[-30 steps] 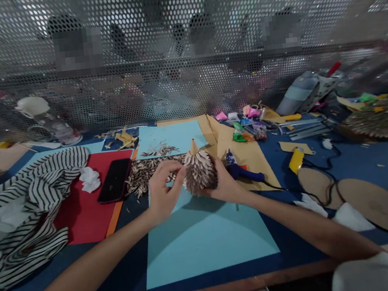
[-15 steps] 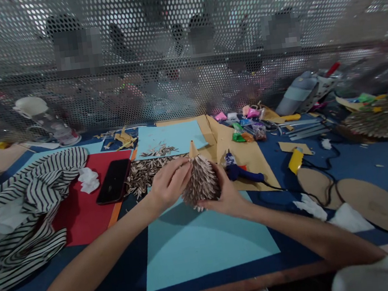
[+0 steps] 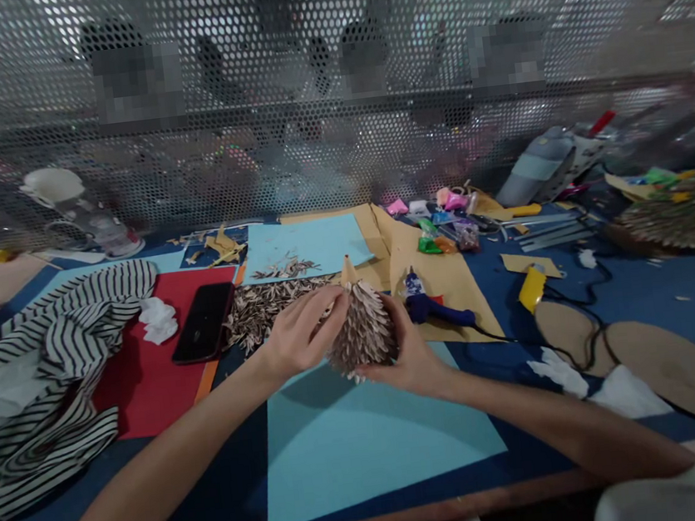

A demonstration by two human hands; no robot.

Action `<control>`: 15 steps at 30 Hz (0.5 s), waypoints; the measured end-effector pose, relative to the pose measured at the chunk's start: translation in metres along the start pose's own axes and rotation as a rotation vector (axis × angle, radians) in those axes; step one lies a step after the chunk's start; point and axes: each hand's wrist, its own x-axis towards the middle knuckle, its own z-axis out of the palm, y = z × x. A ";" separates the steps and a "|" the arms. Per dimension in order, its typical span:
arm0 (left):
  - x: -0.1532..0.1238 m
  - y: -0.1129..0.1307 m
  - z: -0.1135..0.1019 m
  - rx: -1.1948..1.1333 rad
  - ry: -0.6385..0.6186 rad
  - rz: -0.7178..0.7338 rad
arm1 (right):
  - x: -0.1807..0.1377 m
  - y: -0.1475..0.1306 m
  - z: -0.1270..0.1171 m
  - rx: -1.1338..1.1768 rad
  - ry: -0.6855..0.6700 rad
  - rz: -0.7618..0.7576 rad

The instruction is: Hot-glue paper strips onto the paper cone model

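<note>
My right hand [image 3: 418, 359] wraps round the right side and underside of a husk-covered craft figure [image 3: 364, 325]. Its body is layered with grey-brown, seed-like husks, and a bare tan cone tip points away from me. Against the upper left of the figure, my left hand [image 3: 302, 330] has its fingers bent and pressed together; whatever they pinch, if anything, is hidden. A heap of loose husks [image 3: 258, 308] lies just left of that hand. Right of the figure rests a dark blue glue gun [image 3: 432, 308] with a black cord. Below is a light blue sheet [image 3: 375, 450].
On the left are a black phone [image 3: 202, 323], a red sheet [image 3: 142, 384] and striped cloth [image 3: 72, 325]. To the right lie cardboard discs [image 3: 673, 365], a yellow cutter [image 3: 532, 288] and crumpled tissue [image 3: 559, 372]. A perforated metal screen [image 3: 311, 164] stands behind; people are beyond it.
My left hand has shifted slightly, its fingers now covering more of the figure's upper left side. The right hand keeps its hold. The camera view has moved a little.
</note>
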 end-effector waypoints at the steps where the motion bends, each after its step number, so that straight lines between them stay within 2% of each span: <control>1: 0.001 0.000 0.000 -0.002 0.005 0.017 | 0.000 0.000 0.000 -0.003 0.005 -0.001; 15: 0.010 0.001 -0.008 0.040 -0.102 0.056 | -0.001 0.000 0.000 -0.030 0.049 -0.010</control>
